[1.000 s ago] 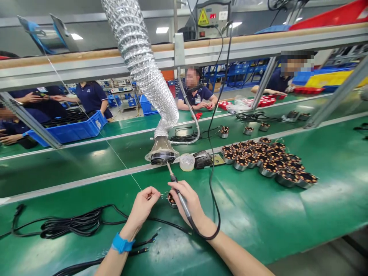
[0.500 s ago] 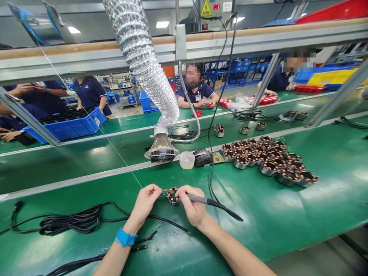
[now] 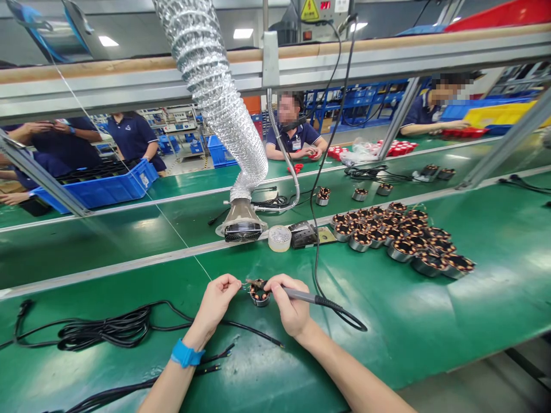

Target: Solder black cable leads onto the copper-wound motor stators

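Between my hands a small motor stator (image 3: 260, 296) with copper windings stands on the green bench. My right hand (image 3: 291, 304) grips a soldering iron (image 3: 301, 295) like a pen, its tip over the stator's left rim. With thumb and forefinger pinched, my left hand (image 3: 220, 298) holds a thin solder wire (image 3: 198, 263) that comes down from the upper left. The wire's end meets the tip area at the stator's edge; whether they touch is too small to tell. A blue wrist strap (image 3: 186, 353) circles my left wrist.
Many finished-looking stators (image 3: 402, 248) cluster at right. Black coiled cables (image 3: 99, 330) lie at left. Ahead stand a fume extractor hood (image 3: 241, 221), a round white container (image 3: 279, 238) and a black holder (image 3: 303, 234). The iron's cord (image 3: 316, 229) hangs down. Co-workers sit across the line.
My hands stay almost in place, the iron tip shifting slightly at the stator. Stators on the far belt have moved a little left. A co-worker at right has reached toward the red parts.
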A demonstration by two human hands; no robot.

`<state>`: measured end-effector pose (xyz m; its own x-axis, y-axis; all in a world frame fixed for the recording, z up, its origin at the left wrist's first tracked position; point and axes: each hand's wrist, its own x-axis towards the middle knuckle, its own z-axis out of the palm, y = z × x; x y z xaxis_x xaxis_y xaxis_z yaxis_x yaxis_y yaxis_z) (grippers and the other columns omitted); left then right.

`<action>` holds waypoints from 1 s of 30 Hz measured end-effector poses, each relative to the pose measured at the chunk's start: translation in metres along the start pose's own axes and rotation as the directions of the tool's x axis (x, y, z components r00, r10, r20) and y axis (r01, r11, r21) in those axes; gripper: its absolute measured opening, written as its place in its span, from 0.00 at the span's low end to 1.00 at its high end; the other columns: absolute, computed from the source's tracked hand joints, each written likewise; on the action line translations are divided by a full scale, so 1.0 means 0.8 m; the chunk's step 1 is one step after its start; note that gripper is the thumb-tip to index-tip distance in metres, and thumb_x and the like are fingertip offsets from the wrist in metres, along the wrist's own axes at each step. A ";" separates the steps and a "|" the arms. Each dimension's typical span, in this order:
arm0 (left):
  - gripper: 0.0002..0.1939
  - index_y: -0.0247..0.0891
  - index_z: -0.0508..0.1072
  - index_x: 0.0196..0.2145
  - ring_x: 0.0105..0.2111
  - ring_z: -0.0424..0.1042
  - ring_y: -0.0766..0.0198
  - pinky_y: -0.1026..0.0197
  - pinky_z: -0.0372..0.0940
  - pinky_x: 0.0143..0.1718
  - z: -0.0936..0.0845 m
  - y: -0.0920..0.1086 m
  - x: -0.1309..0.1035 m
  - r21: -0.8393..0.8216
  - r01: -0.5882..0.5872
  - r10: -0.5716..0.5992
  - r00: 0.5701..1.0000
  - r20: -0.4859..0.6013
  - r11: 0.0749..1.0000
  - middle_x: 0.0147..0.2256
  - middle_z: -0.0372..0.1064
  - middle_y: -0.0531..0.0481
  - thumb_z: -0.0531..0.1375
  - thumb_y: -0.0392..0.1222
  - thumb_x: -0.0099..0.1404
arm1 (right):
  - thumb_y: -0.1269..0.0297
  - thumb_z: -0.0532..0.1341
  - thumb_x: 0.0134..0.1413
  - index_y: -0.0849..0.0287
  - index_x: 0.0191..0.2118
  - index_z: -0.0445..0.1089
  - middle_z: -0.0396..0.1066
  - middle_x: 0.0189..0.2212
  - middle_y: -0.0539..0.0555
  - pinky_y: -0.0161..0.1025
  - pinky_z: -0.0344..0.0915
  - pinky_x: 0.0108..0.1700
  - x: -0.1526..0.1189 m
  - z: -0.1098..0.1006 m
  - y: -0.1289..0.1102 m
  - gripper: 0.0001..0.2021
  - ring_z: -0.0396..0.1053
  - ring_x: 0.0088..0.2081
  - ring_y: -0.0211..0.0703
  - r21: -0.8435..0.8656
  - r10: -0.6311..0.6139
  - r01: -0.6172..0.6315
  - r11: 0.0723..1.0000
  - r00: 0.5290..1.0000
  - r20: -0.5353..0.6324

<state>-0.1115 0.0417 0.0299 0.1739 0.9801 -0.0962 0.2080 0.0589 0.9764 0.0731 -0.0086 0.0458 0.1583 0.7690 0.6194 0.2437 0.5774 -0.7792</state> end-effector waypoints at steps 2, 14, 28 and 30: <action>0.19 0.36 0.68 0.25 0.19 0.47 0.72 0.66 0.45 0.23 0.000 0.000 0.000 0.001 -0.006 0.006 1.000 -0.003 1.000 0.19 0.55 0.59 0.64 0.55 0.58 | 0.65 0.54 0.62 0.57 0.28 0.71 0.75 0.24 0.50 0.35 0.69 0.30 0.000 0.000 0.001 0.13 0.72 0.25 0.40 -0.003 -0.009 0.009 1.000 1.000 0.006; 0.18 0.36 0.68 0.25 0.19 0.46 0.72 0.66 0.43 0.21 -0.002 0.001 0.001 0.014 -0.007 0.007 1.000 -0.023 1.000 0.19 0.54 0.59 0.64 0.54 0.57 | 0.69 0.55 0.61 0.58 0.28 0.71 0.75 0.24 0.50 0.32 0.68 0.30 0.000 0.001 -0.002 0.12 0.73 0.25 0.38 -0.012 -0.052 0.052 0.999 0.999 -0.007; 0.17 0.35 0.67 0.25 0.20 0.47 0.72 0.67 0.44 0.22 -0.002 -0.003 0.001 0.018 -0.029 0.029 1.000 -0.002 0.999 0.21 0.56 0.57 0.63 0.53 0.59 | 0.69 0.55 0.64 0.58 0.35 0.72 0.75 0.28 0.50 0.32 0.68 0.34 -0.002 0.007 0.005 0.09 0.73 0.29 0.37 -0.068 -0.058 0.062 0.996 0.996 0.065; 0.17 0.35 0.68 0.25 0.22 0.50 0.71 0.67 0.47 0.23 -0.003 -0.002 -0.001 0.030 -0.050 0.050 0.999 0.009 0.998 0.23 0.58 0.57 0.63 0.53 0.60 | 0.69 0.55 0.65 0.58 0.39 0.72 0.75 0.30 0.52 0.34 0.68 0.37 -0.001 0.010 0.009 0.08 0.73 0.31 0.38 -0.116 -0.051 0.063 0.991 0.993 0.103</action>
<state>-0.1142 0.0414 0.0292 0.1924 0.9801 -0.0493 0.2281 0.0042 0.9736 0.0672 -0.0034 0.0391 0.0467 0.7626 0.6451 0.3627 0.5888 -0.7223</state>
